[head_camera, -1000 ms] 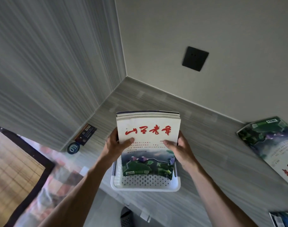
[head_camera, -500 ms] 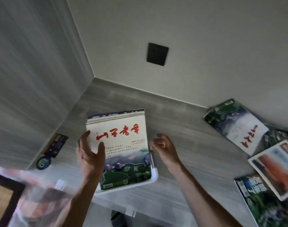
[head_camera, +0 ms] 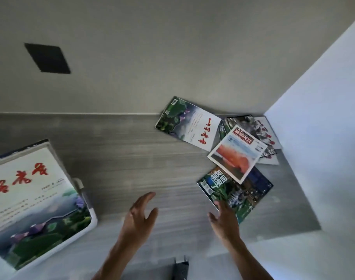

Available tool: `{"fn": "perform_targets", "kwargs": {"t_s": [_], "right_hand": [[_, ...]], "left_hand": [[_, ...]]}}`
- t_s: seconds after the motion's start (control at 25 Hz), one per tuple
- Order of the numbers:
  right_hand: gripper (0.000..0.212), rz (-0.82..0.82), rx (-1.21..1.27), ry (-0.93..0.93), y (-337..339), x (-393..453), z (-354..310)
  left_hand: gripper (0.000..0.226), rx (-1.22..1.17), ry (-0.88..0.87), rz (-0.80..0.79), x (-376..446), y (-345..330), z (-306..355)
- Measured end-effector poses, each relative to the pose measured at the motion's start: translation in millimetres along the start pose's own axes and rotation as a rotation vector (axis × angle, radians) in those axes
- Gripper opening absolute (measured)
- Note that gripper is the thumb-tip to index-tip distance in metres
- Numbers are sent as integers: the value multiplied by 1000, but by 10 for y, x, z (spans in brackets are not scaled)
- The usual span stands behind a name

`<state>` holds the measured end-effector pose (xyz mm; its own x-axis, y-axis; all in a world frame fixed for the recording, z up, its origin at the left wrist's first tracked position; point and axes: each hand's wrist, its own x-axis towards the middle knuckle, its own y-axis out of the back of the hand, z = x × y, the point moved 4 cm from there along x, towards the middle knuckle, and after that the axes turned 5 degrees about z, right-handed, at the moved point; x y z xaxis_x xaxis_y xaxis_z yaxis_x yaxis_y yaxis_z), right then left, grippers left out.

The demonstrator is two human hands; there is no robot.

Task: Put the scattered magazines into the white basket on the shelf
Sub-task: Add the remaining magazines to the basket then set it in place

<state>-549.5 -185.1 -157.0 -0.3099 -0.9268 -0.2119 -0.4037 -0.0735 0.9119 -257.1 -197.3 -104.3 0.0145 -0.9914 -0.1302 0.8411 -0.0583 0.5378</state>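
Observation:
The white basket [head_camera: 92, 218] stands at the left on the grey shelf [head_camera: 132, 158], filled with a stack of magazines [head_camera: 31, 199] whose top cover has red characters. Several loose magazines lie at the right: a white-and-green one [head_camera: 187, 124] by the wall, an orange-cover one [head_camera: 236, 153], a dark green one [head_camera: 233, 193] nearest me, and others [head_camera: 261, 132] in the corner. My left hand [head_camera: 139, 217] hovers over the shelf, fingers spread, empty. My right hand [head_camera: 224, 219], fingers straight, reaches the near corner of the dark green magazine.
A black wall plate [head_camera: 48, 58] is set in the back wall. A white side panel [head_camera: 324, 138] closes the shelf on the right. A dark object [head_camera: 180, 268] shows below the shelf's front edge.
Both hands let go of the stack in the basket and moved right. The view swung right, bringing the scattered magazines to the centre. My right hand now reaches the dark green magazine.

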Motion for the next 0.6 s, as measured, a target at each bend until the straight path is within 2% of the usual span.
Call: {"fn": "perform_targets", "kwargs": {"t_s": [0.08,0.16,0.36,0.44,0.6], "right_hand": [[60,-1,-179,13,116,112,404],[62,2,-233,75,127,192,667],[29,-39,-500,407,143,235,581],[17,-35,-448,453,222,204,513],[12,-99,-231,673,249,-180,251]], "left_hand": [[41,24,47,5,-28,-311,107],[40,22,90,0,-30,-581,211],[38,-8,165,-25,-30,-986,357],[36,-14,195,12,-17,-992,330],[21,-43,322,136,77,-873,255]]}}
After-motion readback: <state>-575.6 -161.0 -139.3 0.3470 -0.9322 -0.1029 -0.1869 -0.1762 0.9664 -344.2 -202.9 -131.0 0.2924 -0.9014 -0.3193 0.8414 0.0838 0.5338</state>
